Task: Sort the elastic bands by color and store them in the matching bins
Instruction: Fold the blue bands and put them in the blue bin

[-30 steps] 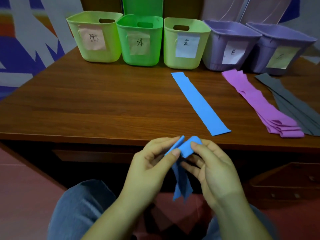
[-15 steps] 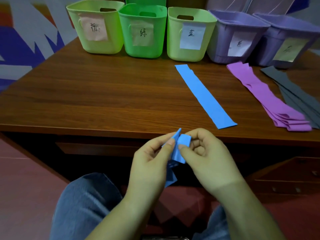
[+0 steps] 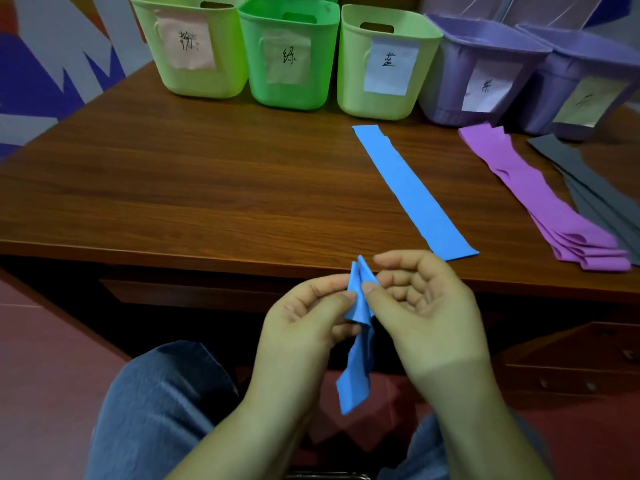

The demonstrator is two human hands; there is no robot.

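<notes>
Both hands met in front of the desk edge, sharing 1 crumpled blue elastic band (image 3: 358, 344). The left hand (image 3: 301, 327) pinched its upper part between thumb and forefinger, and the right hand (image 3: 426, 313) pinched the same fold with its thumb while its other fingers curled loosely and held nothing else. The band's long axis ran nearly vertical, its loose tail hanging toward 6 o'clock over the lap.

The bin that probably matches, the pale green bin with a white label reading 蓝 (blue) (image 3: 388, 64), stood at 12 o'clock from the hands, at the back of the wooden desk (image 3: 173, 188). The right hand was slightly nearer to it. A flat blue band (image 3: 412, 192) lay on the desk between hands and bin, its long axis running from 11 to 5 o'clock.

Other labels: the green bin (image 3: 291, 53) read 绿 (green); the leftmost bin's pink label (image 3: 188, 41) and both purple bins' labels were too blurred to read.
</notes>
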